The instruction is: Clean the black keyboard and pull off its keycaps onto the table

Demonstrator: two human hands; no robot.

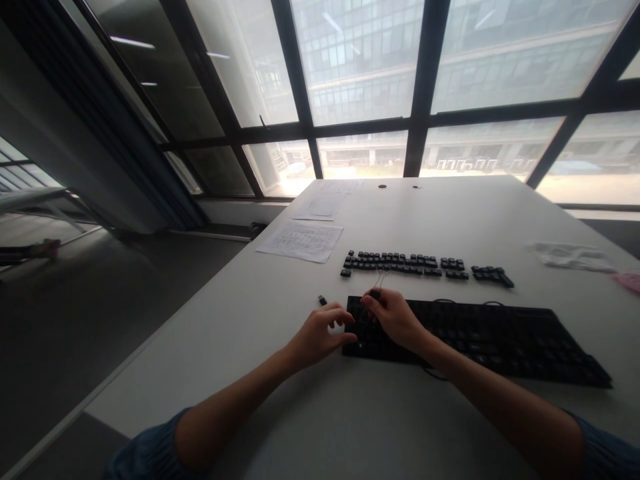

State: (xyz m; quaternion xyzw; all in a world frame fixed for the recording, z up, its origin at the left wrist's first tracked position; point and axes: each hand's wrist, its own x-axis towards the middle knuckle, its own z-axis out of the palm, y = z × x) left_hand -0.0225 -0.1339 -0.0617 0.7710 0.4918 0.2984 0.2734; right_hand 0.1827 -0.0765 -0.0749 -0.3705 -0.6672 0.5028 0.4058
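Observation:
A black keyboard (pixel 480 333) lies across the white table, its left end under my hands. My right hand (pixel 395 317) is closed above that end, pinching a keycap puller (pixel 381 279). The puller's thin wire loops point up and away from me, and its dark grip is partly covered by my fingers. My left hand (pixel 320 333) is beside the keyboard's left edge, thumb and fingers curved and apart around the corner keys. Whether its fingertips touch the keyboard I cannot tell. Behind the keyboard, loose black keycaps (pixel 400 261) stand in rows, one lying slightly apart at the left.
A USB plug (pixel 323 300) lies just beyond my left hand. Printed sheets (pixel 303 241) rest on the table's left side. At the right are a white cloth (pixel 573 257) and a pink item (pixel 627 281). Large windows (pixel 360 67) rise behind the table (pixel 200 360).

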